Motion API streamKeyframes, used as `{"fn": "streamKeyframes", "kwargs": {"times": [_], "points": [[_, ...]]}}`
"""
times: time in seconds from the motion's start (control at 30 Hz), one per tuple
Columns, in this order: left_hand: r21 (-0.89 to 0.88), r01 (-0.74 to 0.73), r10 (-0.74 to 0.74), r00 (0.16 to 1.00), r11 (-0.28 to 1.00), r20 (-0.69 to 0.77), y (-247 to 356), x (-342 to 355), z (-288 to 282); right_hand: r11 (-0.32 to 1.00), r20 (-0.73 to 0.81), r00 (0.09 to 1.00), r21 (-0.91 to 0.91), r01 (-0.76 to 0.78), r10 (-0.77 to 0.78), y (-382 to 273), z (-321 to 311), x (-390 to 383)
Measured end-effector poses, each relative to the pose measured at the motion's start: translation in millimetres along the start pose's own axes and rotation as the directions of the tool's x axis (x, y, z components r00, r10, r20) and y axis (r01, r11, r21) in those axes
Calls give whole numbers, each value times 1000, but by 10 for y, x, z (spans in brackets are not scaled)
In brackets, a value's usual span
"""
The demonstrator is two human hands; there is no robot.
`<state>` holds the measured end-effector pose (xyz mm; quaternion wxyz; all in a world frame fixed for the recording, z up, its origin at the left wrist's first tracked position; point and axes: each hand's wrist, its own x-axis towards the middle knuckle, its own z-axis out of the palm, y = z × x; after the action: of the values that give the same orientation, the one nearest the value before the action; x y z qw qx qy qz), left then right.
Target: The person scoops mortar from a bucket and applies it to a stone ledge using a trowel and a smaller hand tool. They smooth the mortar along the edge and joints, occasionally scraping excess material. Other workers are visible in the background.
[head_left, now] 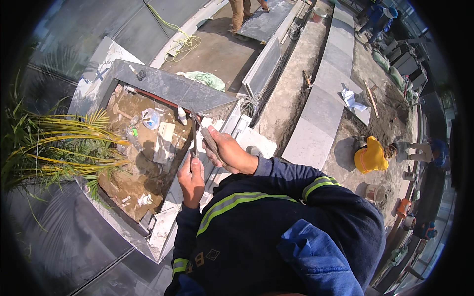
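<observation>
Down it looks, one fisheye on the wearer's head, steeply over jacket (256, 222) and hands (234, 152), close, just right of the planter (173, 89), reaching beyond it to a worker's legs (238, 15).

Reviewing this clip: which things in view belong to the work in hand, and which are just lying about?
In use:
- dark thin tool, in the left hand
- grey bar-like piece, in the right hand

Apparently just lying about:
- yellow cable
- pale green sheet
- white paper on the paving
</observation>
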<state>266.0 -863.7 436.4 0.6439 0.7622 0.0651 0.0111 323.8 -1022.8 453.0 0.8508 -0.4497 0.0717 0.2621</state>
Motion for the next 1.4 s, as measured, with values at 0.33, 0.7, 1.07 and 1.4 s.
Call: {"fn": "streamKeyframes", "kwargs": {"times": [0.33, 0.7, 1.07, 1.4], "points": [[-43, -13, 16, 997, 999, 71, 28, -28, 125, 992, 10, 1000, -123, 0, 1, -179, -28, -54], [-51, -22, 26, 996, 998, 80, 85, -67, 177, 993, 33, 999, -118, 32, -28, -129, -69, -93], [-15, -30, 31, 997, 999, 70, 110, -59, 129, 988, 19, 1000, -156, 15, -12, -208, -52, -136], [94, -114, 100, 984, 989, 147, 111, -180, -34, 986, 30, 996, -142, 91, -87, -201, 2, -193]]}}
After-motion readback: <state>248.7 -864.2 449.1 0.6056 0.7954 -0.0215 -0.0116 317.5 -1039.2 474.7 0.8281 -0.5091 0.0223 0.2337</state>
